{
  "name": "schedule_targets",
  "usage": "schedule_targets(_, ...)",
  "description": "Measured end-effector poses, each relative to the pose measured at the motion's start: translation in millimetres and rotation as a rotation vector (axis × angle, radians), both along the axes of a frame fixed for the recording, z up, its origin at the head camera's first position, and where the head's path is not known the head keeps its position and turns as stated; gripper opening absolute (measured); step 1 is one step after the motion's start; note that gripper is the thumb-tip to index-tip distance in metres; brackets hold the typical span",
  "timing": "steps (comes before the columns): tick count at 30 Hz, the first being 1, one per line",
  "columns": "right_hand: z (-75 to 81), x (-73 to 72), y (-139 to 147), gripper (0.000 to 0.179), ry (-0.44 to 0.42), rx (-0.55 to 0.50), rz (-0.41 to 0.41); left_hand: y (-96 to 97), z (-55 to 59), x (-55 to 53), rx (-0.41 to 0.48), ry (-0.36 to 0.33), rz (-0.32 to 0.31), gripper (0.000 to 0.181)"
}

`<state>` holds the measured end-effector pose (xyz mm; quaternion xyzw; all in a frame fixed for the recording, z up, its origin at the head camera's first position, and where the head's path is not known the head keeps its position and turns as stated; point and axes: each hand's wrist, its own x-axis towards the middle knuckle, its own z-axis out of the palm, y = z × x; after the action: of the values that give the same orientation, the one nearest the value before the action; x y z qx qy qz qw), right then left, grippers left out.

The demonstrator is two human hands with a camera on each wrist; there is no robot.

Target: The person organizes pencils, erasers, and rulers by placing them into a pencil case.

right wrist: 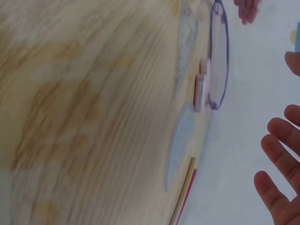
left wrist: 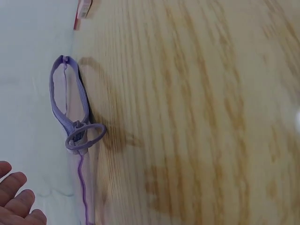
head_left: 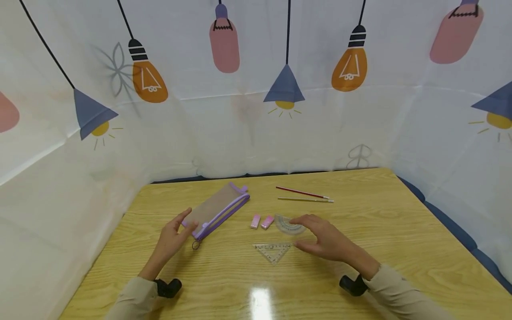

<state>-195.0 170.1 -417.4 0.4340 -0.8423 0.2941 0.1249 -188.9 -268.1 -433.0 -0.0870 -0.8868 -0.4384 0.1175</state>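
Head view, sheer oblong pouch [head_left: 215, 206], half-round protractor [head_left: 287, 228], clear triangle [head_left: 273, 246]

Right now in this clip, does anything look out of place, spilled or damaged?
Nothing stands out: the purple-edged pouch, two pink erasers, protractor, set square and two pencils are on the table, with no visible spill or damage.

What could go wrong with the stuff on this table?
The red pencil and gold pencil might roll if bumped. The clear protractor and triangle ruler lie flat, so they could be tricky to pick up. The right hand is close to both, so it might nudge them accidentally.
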Motion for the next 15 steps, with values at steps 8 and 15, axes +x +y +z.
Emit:
schedule_targets(8,-3.5,4.5,-15.0,0.045,-0.038,0.069,-0.029,5.4,0.7,-2.9,-0.063,-0.053,0.045,0.057)
schedule_targets(15,-6.9,6.0,-24.0,0.044,-0.033,0.157,-0.032,10.1,-1.7,-4.6,-0.07,-0.067,0.035,0.061)
